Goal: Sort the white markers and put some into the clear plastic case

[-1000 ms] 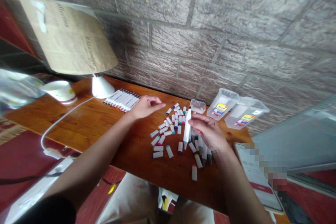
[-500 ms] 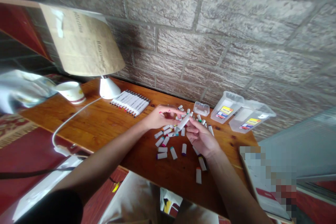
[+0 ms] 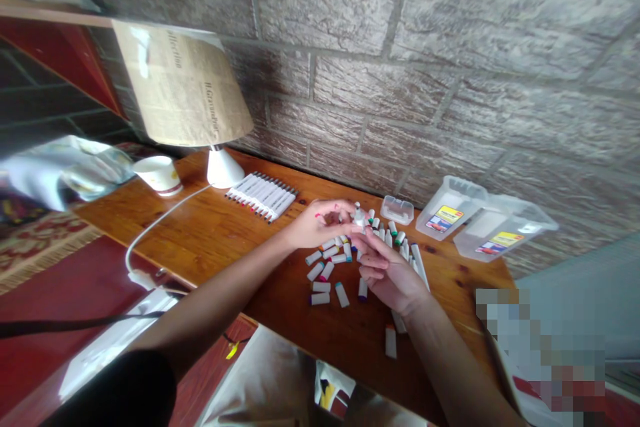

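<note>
Both my hands meet over a wooden desk (image 3: 210, 233). My right hand (image 3: 395, 277) is closed round a white marker (image 3: 359, 216) that points up and away from me. My left hand (image 3: 320, 223) pinches the far end of the same marker; whether it grips a cap there I cannot tell. Several loose white caps with coloured ends (image 3: 327, 273) lie scattered under and around the hands. A few uncapped markers (image 3: 419, 265) lie just right of my right hand.
A neat row of markers (image 3: 263, 195) lies at the back left, near a lamp base (image 3: 223, 170) under a paper shade (image 3: 187, 90). Its cable (image 3: 160, 220) crosses the desk. A cup (image 3: 160, 175) stands far left; clear plastic boxes (image 3: 450, 208) (image 3: 505, 235) and a lid (image 3: 397, 209) sit by the brick wall.
My left hand came in from the left and took hold of the marker's end. My right hand tilted the marker from upright toward the left hand. The view shifted left.
</note>
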The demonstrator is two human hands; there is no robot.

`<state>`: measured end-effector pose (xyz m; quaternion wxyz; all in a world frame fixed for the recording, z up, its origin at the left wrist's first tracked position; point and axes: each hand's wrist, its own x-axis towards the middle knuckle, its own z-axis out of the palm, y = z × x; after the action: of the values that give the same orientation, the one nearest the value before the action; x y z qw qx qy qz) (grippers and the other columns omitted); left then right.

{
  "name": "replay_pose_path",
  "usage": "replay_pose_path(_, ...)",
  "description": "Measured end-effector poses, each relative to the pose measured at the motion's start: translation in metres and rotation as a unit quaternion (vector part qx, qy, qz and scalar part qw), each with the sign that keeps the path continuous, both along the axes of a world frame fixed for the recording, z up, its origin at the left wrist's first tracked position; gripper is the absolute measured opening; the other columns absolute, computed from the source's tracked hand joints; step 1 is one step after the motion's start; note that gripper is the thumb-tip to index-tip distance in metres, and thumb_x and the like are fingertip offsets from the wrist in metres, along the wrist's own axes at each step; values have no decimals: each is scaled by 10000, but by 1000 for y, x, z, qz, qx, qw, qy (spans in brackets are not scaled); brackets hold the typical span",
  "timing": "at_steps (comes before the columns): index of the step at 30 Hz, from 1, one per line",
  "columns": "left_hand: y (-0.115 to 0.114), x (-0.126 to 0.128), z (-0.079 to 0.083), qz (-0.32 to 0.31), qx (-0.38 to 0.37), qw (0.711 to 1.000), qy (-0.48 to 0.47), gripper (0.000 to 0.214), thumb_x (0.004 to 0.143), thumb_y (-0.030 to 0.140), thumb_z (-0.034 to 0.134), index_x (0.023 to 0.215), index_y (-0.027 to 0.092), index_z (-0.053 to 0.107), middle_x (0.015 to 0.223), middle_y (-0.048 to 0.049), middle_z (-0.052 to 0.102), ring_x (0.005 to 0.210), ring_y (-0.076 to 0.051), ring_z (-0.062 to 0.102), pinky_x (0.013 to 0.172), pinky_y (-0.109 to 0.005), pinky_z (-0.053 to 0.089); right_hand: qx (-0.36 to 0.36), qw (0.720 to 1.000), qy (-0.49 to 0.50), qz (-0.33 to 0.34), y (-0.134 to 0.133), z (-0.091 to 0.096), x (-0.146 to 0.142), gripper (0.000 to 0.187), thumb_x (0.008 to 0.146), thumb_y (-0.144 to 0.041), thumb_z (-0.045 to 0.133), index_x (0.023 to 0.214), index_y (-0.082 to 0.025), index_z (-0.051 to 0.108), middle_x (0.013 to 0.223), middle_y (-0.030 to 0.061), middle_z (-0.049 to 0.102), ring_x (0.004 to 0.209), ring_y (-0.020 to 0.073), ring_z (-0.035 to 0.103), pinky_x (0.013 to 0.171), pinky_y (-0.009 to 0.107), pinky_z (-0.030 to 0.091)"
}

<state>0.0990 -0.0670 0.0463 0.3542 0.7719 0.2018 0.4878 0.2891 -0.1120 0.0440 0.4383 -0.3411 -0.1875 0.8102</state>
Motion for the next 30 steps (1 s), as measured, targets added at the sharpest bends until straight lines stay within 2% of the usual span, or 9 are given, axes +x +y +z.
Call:
replay_pose_path(4, 4, -3, -2, 91, -42, 995, -14, 317, 864, 434, 729, 963, 134, 710, 795, -51, 714, 660, -119, 614, 634, -236, 495, 25, 996, -67, 58, -4, 4, 1, 281, 699, -350, 900, 851, -149, 776, 729, 25, 756, 365, -29, 251, 334, 128, 190)
replay_pose_path(7, 15, -19, 0, 186, -38, 982, 9, 343, 841, 472, 719, 902, 134, 716, 797, -56, 730, 660, -128, 614, 627, -239, 482, 41, 994, -83, 62, -5, 5, 1, 326, 646, -373, 923, 830, -139, 789, 656, 11, 728, 365, -25, 235, 338, 145, 166)
replay_pose_path(9, 24, -34, 2, 250, -37, 964, 78, 332, 837, 469, 695, 866, 140, 730, 842, -67, 754, 719, -153, 651, 683, -256, 498, 52, 994, -83, 48, -5, 4, 2, 312, 646, -366, 919, 825, -147, 790, 644, 4, 716, 372, -16, 240, 339, 157, 161)
replay_pose_path(11, 30, -50, 3, 312, -45, 932, 178, 302, 843, 453, 657, 827, 164, 744, 828, -49, 765, 739, -167, 672, 713, -263, 503, 63, 994, -82, 40, -4, 3, 2, 285, 669, -359, 903, 833, -156, 788, 646, 0, 709, 381, -6, 247, 341, 169, 158)
replay_pose_path(15, 35, -67, 4, 406, -76, 826, 384, 231, 830, 386, 617, 769, 215, 760, 843, -30, 785, 790, -192, 705, 760, -271, 511, 66, 994, -87, 30, -3, 2, 2, 304, 664, -360, 907, 847, -151, 784, 641, -8, 692, 398, -2, 264, 351, 169, 168)
replay_pose_path(18, 32, -65, 6, 440, -114, 754, 475, 217, 807, 384, 621, 836, 250, 788, 941, -47, 796, 898, -233, 724, 781, -286, 522, 67, 993, -89, 30, -4, 3, 2, 329, 639, -352, 923, 853, -143, 787, 635, -11, 683, 409, -3, 273, 359, 163, 178)
replay_pose_path(21, 27, -60, 9, 455, -159, 708, 516, 269, 790, 402, 626, 934, 255, 800, 1035, -97, 783, 990, -301, 720, 812, -343, 538, 69, 993, -87, 32, -4, 2, 3, 330, 655, -360, 915, 865, -139, 790, 640, -9, 679, 416, -2, 277, 366, 162, 183)
replay_pose_path(24, 26, -58, 9, 455, -191, 691, 529, 308, 767, 403, 645, 978, 240, 798, 1086, -146, 763, 1027, -348, 712, 825, -394, 549, 71, 993, -88, 32, -3, 0, 3, 313, 683, -363, 900, 873, -141, 787, 644, -8, 677, 415, 1, 285, 368, 172, 182)
replay_pose_path(30, 28, -61, 9, 470, -199, 682, 524, 356, 794, 480, 636, 999, 234, 794, 1105, -161, 755, 1060, -358, 703, 837, -391, 554, 83, 992, -91, 33, -2, 0, 4, 303, 695, -372, 888, 874, -152, 784, 646, -10, 672, 420, 9, 289, 368, 180, 181)
